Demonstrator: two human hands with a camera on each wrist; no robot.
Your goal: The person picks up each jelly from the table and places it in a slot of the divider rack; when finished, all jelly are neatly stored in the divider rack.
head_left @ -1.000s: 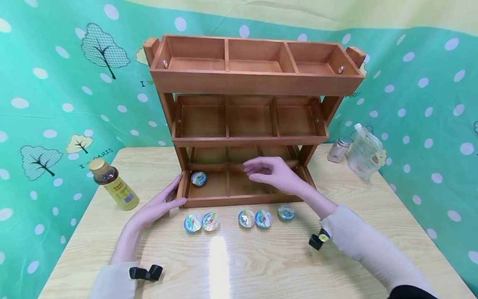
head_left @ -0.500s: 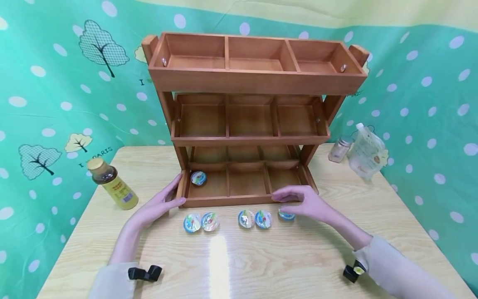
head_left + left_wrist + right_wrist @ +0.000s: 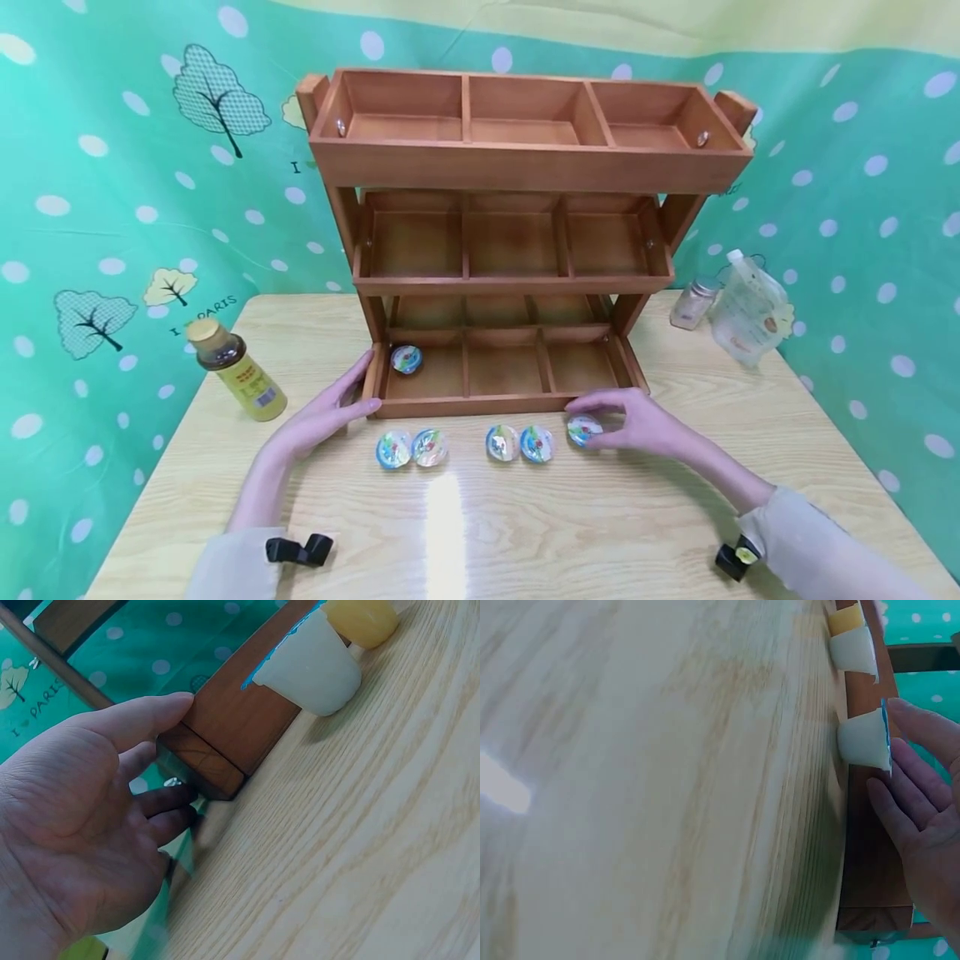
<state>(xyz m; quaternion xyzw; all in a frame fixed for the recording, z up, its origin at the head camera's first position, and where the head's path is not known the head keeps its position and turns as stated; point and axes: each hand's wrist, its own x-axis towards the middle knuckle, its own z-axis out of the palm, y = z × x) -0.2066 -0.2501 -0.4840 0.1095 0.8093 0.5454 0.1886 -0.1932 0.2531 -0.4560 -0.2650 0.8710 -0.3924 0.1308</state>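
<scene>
A three-tier brown wooden rack (image 3: pixel 517 407) stands on the table, each tier split into compartments. At its bottom left corner rests my left hand (image 3: pixel 321 423), thumb against the front and fingers along the side. My right hand (image 3: pixel 639 427) reaches round the rightmost small foil-lidded cup (image 3: pixel 582 430), thumb and fingers spread on either side of it. In the right wrist view this white cup (image 3: pixel 864 739) stands on the table, with the thumb tip right at its blue rim. Another blue-lidded cup (image 3: pixel 406 359) sits in the bottom tier's left compartment.
Two cups (image 3: pixel 412 449) stand side by side before the left compartment, and two more (image 3: pixel 519 443) before the middle one. A yellow-labelled bottle (image 3: pixel 243 375) is at the left. A glass jar (image 3: pixel 693 303) and a clear spouted pouch (image 3: pixel 746 310) stand at the right.
My right hand has come from over the bottom tier's middle compartment down and right to the rightmost cup. My left hand has stayed at the rack's corner.
</scene>
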